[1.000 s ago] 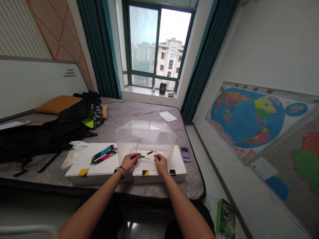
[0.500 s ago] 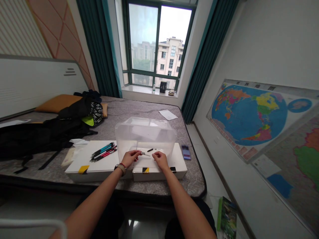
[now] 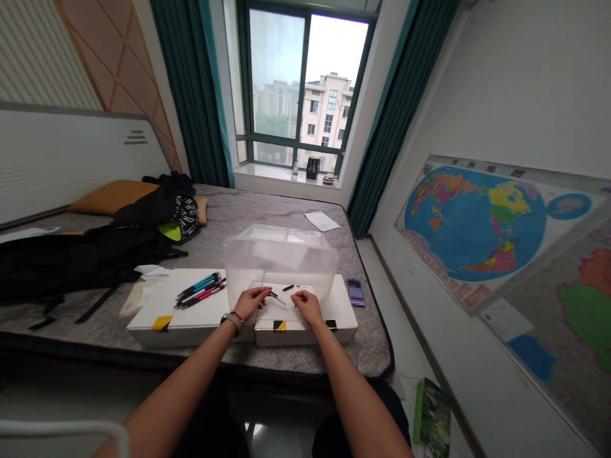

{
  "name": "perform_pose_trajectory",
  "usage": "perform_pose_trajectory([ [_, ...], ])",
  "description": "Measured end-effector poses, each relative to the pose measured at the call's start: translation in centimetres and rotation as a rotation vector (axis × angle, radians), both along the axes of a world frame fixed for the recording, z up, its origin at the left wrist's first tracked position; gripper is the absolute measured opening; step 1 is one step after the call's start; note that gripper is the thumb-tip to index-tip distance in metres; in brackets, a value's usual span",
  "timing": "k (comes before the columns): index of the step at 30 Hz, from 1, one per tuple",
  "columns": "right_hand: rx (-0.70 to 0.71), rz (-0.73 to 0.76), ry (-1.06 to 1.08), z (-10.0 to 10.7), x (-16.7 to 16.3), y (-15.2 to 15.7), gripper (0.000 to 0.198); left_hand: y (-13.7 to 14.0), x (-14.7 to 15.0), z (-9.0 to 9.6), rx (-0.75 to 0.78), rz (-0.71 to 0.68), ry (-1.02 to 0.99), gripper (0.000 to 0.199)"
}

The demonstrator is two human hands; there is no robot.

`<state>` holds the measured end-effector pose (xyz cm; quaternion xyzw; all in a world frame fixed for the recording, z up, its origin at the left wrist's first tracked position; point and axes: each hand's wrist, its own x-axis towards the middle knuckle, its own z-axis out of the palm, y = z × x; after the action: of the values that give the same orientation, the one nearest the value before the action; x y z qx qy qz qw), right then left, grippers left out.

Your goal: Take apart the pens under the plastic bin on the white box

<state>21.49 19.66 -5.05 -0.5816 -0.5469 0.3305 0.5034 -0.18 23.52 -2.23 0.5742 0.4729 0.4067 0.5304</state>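
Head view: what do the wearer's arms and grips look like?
Left forearm and right forearm bare, no sleeves in view. Left grip: ungloved, with a thin red band and what looks like a watch, beige-grey strap, at the wrist. Right grip: ungloved, nothing visibly worn.

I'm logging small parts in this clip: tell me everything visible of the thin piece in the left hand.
The piece is slim and straight, dark near the left hand, paler toward its free end. The hand pinches it above a white box, its tip pointing right, clear of the right hand. Its material is unclear.
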Motion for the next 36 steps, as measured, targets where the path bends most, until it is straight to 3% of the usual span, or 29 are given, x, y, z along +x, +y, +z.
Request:
perform_pose_trajectory([
  [7, -0.011, 0.081, -0.065, 0.9, -0.1, -0.5, 0.036, -0.1, 0.3, 0.5, 0.001, 0.002, 0.008, 0.056],
  [16, 0.007, 0.177, -0.169, 1.4, 0.2, -0.9, 0.033, -0.4, 4.1, 0.1, 0.034, 0.040, -0.028, 0.053],
  [24, 0.083, 0.195, -0.360, 1.5, -0.4, -1.2, 0.026, -0.6, 2.7, -0.9, 0.066, -0.029, -0.153, 0.058],
  [31, 0.091, 0.153, -0.543, 0.7, -1.0, -1.1, 0.021, -1.3, 3.4, -0.1, 0.108, -0.134, 0.008, 0.047],
  [36, 0.065, 0.141, -0.450, 0.9, -1.0, -1.0, 0.019, -1.5, 3.8, 0.0, 0.189, -0.116, 0.033, 0.040],
])
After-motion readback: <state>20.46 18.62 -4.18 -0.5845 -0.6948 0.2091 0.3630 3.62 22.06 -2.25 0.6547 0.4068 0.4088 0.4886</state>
